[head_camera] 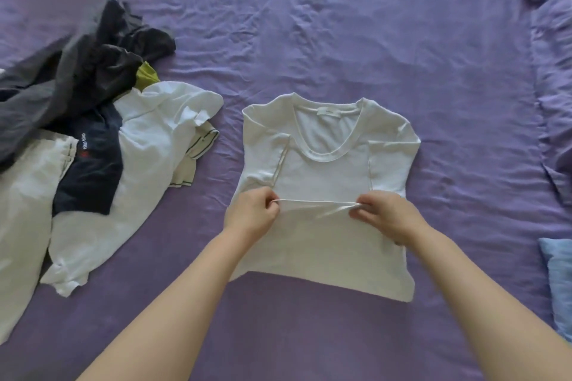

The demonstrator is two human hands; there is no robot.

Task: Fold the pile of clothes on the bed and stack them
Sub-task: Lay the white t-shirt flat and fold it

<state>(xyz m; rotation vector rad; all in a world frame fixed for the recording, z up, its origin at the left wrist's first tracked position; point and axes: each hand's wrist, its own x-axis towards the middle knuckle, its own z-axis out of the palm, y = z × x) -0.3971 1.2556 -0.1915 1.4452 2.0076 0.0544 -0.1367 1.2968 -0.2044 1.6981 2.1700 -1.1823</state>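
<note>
The white T-shirt [325, 182] lies flat on the bed [340, 25], sleeves tucked in. The left hand [252, 213] and right hand [382, 215] each pinch its hem, probably carrying it toward the collar. Left of it, the unfolded pile [93, 133] waits.

We're in a home bedroom here: a wide bed [340, 25] under a crumpled purple sheet fills the whole view, a matching purple pillow [551, 40] lies along the right edge, and a loose heap of everyday clothes [93, 133] sprawls over the sheet at the left.
</note>
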